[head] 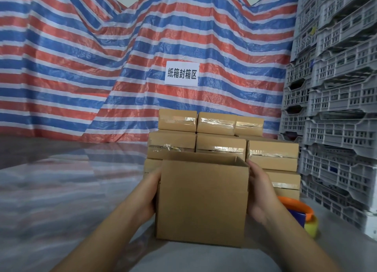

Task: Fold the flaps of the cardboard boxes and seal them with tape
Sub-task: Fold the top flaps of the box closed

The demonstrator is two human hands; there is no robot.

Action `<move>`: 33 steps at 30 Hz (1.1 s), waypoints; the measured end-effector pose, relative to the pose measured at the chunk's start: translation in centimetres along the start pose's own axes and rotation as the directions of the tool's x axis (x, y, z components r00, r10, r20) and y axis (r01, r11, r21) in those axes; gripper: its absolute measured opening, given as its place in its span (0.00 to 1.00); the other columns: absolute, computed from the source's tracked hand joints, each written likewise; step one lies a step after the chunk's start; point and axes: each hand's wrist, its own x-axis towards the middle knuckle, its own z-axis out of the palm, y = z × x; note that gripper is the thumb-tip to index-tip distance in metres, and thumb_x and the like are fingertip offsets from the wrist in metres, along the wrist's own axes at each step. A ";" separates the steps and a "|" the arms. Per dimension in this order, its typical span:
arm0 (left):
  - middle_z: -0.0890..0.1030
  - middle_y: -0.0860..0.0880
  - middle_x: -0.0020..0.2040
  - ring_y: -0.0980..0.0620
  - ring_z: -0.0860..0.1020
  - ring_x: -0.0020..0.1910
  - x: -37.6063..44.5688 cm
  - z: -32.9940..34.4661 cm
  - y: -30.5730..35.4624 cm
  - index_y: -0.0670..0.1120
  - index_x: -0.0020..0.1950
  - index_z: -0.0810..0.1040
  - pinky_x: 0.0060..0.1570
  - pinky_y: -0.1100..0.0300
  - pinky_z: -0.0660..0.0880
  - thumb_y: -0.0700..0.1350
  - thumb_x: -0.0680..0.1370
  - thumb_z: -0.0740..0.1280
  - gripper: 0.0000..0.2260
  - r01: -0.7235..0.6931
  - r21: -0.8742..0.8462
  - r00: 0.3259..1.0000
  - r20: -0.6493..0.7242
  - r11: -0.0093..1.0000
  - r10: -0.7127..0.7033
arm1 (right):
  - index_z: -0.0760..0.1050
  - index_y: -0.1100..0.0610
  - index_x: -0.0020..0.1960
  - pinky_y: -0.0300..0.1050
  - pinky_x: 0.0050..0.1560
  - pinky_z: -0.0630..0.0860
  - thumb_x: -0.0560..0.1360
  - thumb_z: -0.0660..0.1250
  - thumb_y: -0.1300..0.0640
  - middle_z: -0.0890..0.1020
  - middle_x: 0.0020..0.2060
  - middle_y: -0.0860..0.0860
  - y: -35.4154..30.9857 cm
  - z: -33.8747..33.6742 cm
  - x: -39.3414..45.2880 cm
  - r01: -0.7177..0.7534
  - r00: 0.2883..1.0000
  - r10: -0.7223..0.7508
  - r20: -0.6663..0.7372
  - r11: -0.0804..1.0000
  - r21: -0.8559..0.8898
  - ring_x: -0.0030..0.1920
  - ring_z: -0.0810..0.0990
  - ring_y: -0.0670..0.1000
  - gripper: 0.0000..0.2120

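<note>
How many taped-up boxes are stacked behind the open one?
8 taped boxes at least: three on top, three in the middle row, one low left, one low right. The open box may hide more.

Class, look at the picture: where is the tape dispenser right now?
In the head view, the tape dispenser sits low on the right on the table, just beyond the right hand and in front of the stacked taped boxes.
</note>
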 end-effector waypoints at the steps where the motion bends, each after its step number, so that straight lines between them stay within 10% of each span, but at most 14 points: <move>1: 0.85 0.45 0.42 0.49 0.84 0.39 0.0 0.1 -0.1 0.49 0.48 0.85 0.34 0.59 0.79 0.48 0.75 0.68 0.08 -0.035 0.006 0.999 -0.025 0.999 0.035 | 0.87 0.54 0.47 0.48 0.40 0.80 0.79 0.61 0.40 0.87 0.43 0.57 0.2 0.1 0.1 -0.004 1.000 0.004 0.000 1.000 -0.020 0.41 0.87 0.55 0.22; 4: 0.85 0.43 0.48 0.47 0.83 0.42 0.4 0.2 -0.4 0.53 0.59 0.76 0.39 0.55 0.80 0.43 0.77 0.68 0.11 -0.175 -0.005 0.970 -0.170 0.985 0.171 | 0.87 0.54 0.43 0.46 0.37 0.80 0.79 0.63 0.42 0.86 0.39 0.55 0.6 0.2 0.2 -0.020 1.000 0.020 0.004 0.998 -0.053 0.38 0.86 0.54 0.21; 15: 0.85 0.43 0.46 0.47 0.84 0.41 0.3 0.1 -0.7 0.49 0.44 0.87 0.36 0.58 0.78 0.49 0.78 0.65 0.11 -0.150 0.074 0.979 -0.126 0.986 0.159 | 0.81 0.59 0.52 0.45 0.33 0.79 0.76 0.68 0.53 0.85 0.37 0.57 0.8 0.3 0.5 -0.105 0.994 0.107 0.000 0.974 -0.199 0.34 0.84 0.54 0.11; 22: 0.82 0.38 0.55 0.41 0.80 0.58 0.4 -1.5 -0.2 0.46 0.56 0.84 0.63 0.47 0.71 0.69 0.78 0.46 0.35 -0.183 0.182 0.983 0.040 0.966 0.178 | 0.82 0.59 0.52 0.46 0.34 0.80 0.66 0.74 0.53 0.86 0.39 0.58 0.7 0.3 0.5 -0.124 0.991 0.131 0.023 0.969 -0.215 0.35 0.85 0.56 0.17; 33: 0.85 0.47 0.55 0.49 0.83 0.54 0.4 -1.0 -0.1 0.48 0.61 0.80 0.56 0.53 0.76 0.63 0.68 0.71 0.28 -0.176 0.202 0.984 0.033 0.963 0.173 | 0.79 0.59 0.62 0.45 0.34 0.79 0.78 0.66 0.52 0.86 0.41 0.57 0.9 0.2 0.8 -0.127 0.992 0.121 -0.044 0.975 -0.181 0.36 0.85 0.55 0.16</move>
